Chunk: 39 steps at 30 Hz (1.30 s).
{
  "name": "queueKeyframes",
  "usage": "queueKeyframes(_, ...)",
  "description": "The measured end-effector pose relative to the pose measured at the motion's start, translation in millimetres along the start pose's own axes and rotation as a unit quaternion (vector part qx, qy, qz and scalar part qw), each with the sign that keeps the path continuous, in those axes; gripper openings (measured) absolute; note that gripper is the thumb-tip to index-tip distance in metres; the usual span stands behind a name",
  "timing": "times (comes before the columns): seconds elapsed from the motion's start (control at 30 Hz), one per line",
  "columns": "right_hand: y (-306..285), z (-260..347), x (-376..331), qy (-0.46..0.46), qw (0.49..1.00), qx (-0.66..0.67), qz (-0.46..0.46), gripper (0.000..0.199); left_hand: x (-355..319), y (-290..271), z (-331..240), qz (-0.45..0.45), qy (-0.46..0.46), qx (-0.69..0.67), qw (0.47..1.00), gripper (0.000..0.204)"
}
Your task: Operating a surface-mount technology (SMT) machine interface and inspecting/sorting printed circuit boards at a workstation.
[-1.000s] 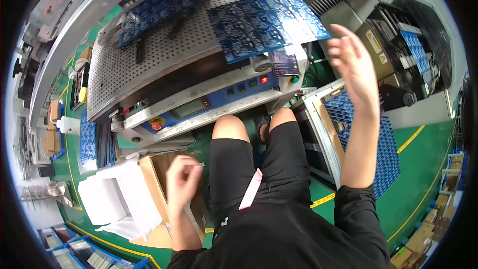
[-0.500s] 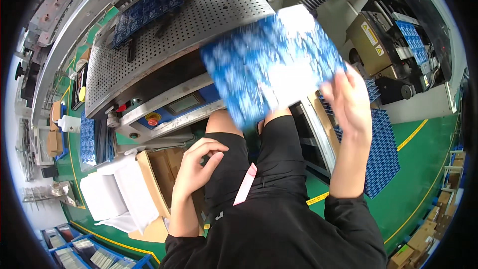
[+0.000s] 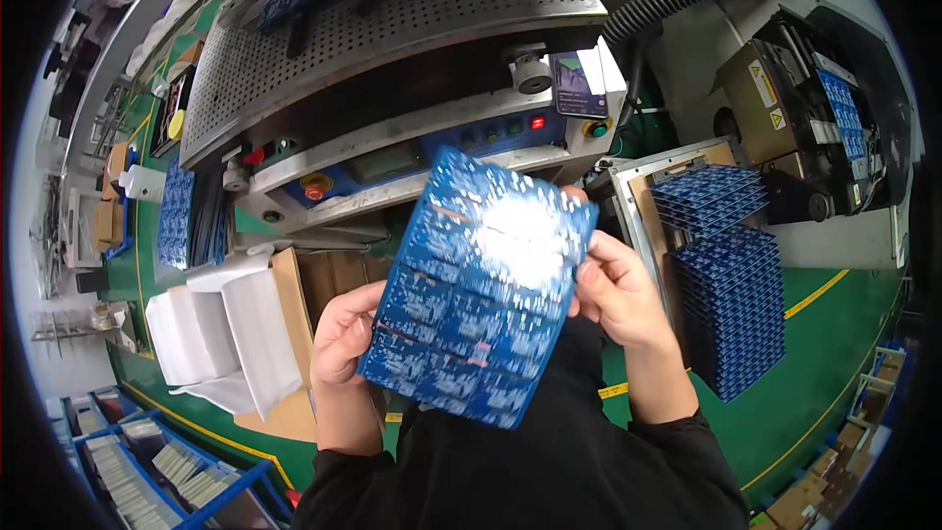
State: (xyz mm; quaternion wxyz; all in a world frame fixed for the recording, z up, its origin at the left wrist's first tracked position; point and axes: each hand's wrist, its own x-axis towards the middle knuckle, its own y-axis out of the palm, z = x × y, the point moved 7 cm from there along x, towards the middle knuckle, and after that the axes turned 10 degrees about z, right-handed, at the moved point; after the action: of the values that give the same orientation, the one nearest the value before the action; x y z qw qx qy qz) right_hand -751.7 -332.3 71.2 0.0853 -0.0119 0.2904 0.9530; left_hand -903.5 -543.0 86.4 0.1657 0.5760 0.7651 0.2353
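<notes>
A blue circuit board panel (image 3: 432, 299), marked off in rows of repeated units, is held up tilted in front of my body. My left hand (image 3: 345, 336) pinches its lower left edge between thumb and fingers. On the opposite edge, my right hand (image 3: 618, 292) grips it with the thumb on the face and the fingers behind. Strong glare washes out part of the panel's upper right. The panel hides most of my lap.
Ahead stands a machine with a perforated metal table (image 3: 392, 25) and a red emergency button (image 3: 315, 186). Stacked blue panels (image 3: 731, 314) rise at the right. An open carton with white foam (image 3: 265, 334) sits at the left. A phone (image 3: 579, 83) leans on the machine's front.
The panel has come down and turned from upper right to in front of me. My left hand, free before, now holds its left edge. The view has shifted slightly.
</notes>
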Motion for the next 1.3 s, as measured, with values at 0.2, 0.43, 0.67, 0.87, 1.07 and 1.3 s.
queueKeyframes(0.2, 41, -3, 3, -0.062, 0.998, -0.008, 0.002, 0.039, 0, 27, -16, -0.11, 0.093, 0.06, 0.988, 0.074)
queueKeyframes(0.43, 52, -5, 5, -0.052, 0.998, 0.02, -0.01, 0.044, -11, 34, -17, -0.159, 0.108, 0.079, 0.978, 0.081)
queueKeyframes(0.67, 51, -15, 9, -0.021, 0.997, 0.073, -0.02, 0.042, -12, 42, -18, -0.176, 0.094, 0.084, 0.976, 0.078)
queueKeyframes(0.87, 51, -18, 15, -0.019, 0.997, 0.079, -0.017, 0.042, -15, 41, -17, -0.19, 0.093, 0.081, 0.974, 0.076)
queueKeyframes(1.07, 50, -22, 15, -0.016, 0.997, 0.076, -0.029, 0.043, -18, 42, -15, -0.176, 0.082, 0.072, 0.978, 0.076)
queueKeyframes(1.3, 49, -23, 19, -0.032, 0.997, 0.065, -0.025, 0.043, -19, 34, -10, -0.153, 0.09, 0.046, 0.983, 0.073)
